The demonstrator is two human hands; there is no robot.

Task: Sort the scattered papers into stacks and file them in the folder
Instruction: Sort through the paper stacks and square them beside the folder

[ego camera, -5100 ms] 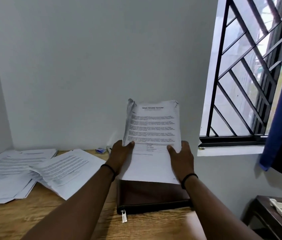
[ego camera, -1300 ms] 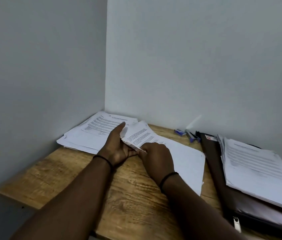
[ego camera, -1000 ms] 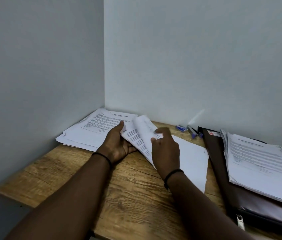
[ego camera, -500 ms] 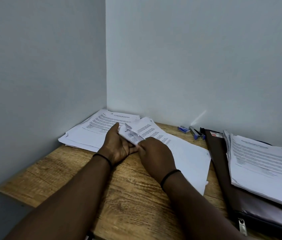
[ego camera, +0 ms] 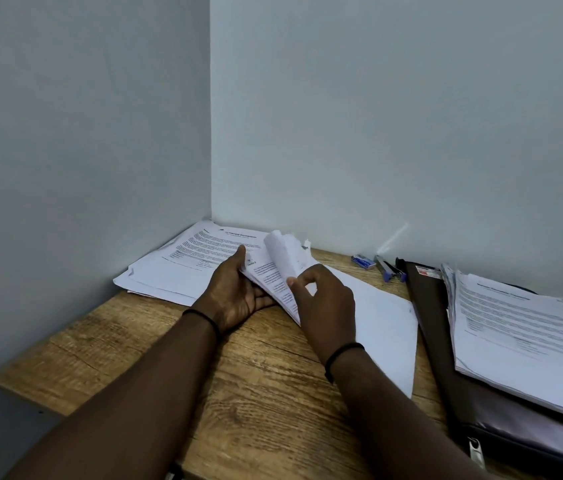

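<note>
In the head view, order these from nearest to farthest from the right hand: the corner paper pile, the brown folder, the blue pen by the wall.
From the right hand:
1. Corner paper pile, to its left.
2. Blue pen, behind, right.
3. Brown folder, far right; nearly tied with the pen.

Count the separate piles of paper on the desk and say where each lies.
3. One pile in the far left corner; a middle pile being leafed through by both hands; one stack on the brown folder at right. Loose sheets underneath may be hidden.
</note>
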